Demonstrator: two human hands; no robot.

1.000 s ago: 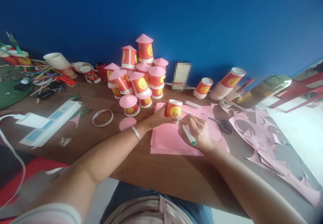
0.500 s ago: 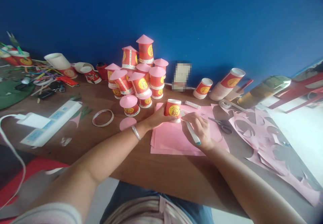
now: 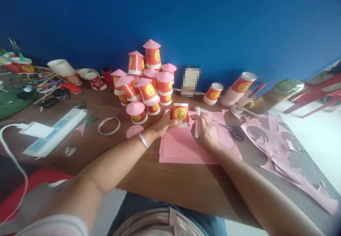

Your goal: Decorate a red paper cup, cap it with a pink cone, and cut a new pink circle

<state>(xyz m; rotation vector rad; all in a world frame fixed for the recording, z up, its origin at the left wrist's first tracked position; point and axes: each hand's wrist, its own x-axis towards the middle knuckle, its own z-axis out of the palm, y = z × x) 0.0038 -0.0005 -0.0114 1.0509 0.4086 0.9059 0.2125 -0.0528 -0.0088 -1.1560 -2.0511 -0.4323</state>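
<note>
My left hand [image 3: 164, 125] is closed around the lower left side of a red paper cup [image 3: 180, 113] with a yellow emblem, over the pink paper sheets [image 3: 183, 147]. To the right of the cup, my right hand [image 3: 207, 132] grips a slim white pen-like tool [image 3: 197, 127], held nearly upright and apart from the cup. Left of the cup stand several stacked red cups with pink cone tops [image 3: 144, 90]. A flat pink disc [image 3: 135, 131] lies near my left wrist.
Scissors [image 3: 234, 132] and pink paper scraps [image 3: 274, 158] lie to the right. A cup stack [image 3: 239, 88], a tape roll [image 3: 236, 109] and a bottle [image 3: 278, 94] are at the back right. On the left are a power strip [image 3: 57, 133] and a white ring [image 3: 108, 126].
The white tool has swung from slanted to nearly upright, and my right hand has shifted slightly left. The cup in my left hand has moved a little left and turned slightly.
</note>
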